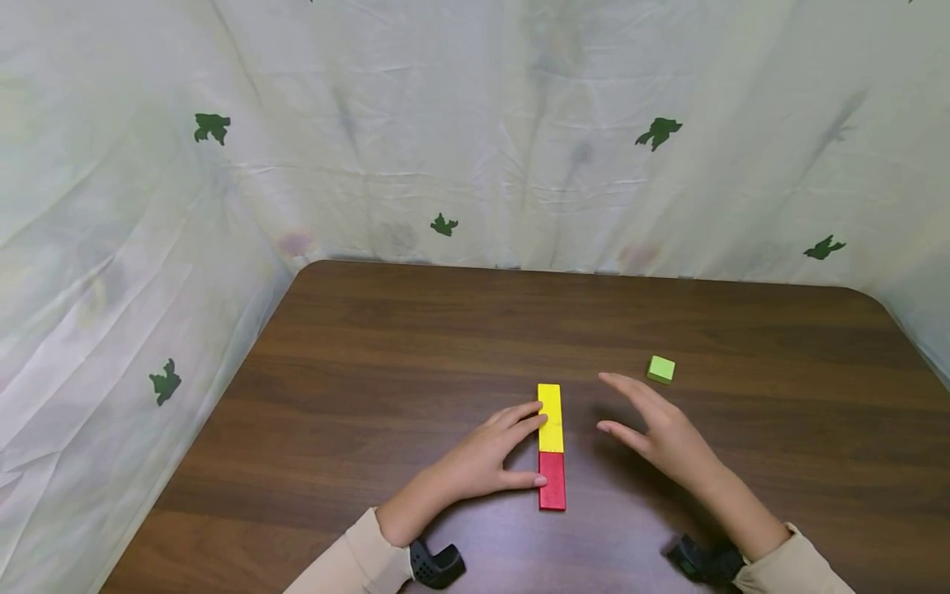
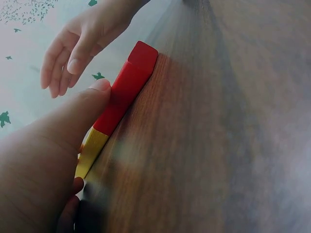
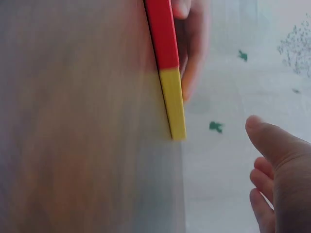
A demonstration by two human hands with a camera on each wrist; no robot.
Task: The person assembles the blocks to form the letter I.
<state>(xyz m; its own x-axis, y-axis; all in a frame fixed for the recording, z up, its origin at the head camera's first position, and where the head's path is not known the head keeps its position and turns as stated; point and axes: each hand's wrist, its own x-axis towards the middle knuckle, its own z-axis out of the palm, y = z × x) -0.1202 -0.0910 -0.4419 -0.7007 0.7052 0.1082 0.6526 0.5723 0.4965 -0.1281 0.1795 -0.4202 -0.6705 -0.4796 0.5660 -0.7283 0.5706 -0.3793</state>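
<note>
Yellow block [image 1: 550, 425] and red block [image 1: 552, 487] are lying end to end on the table [image 1: 371, 346], long axis running front to back, the nearer left hand [image 1: 482, 462] touching their left edge with extended fingers [image 1: 530, 426], right hand [image 1: 671, 437] hovering unclenched, empty, off rightward.

Surface [image 1: 386, 346]: dark brown wood grain, far corners rounded. Pale, creased sheeting [image 1: 460, 107] hangs behind and to the left, bearing scattered dark green shapes [image 1: 212, 128] and faint purplish blotches [image 1: 295, 242].
</note>
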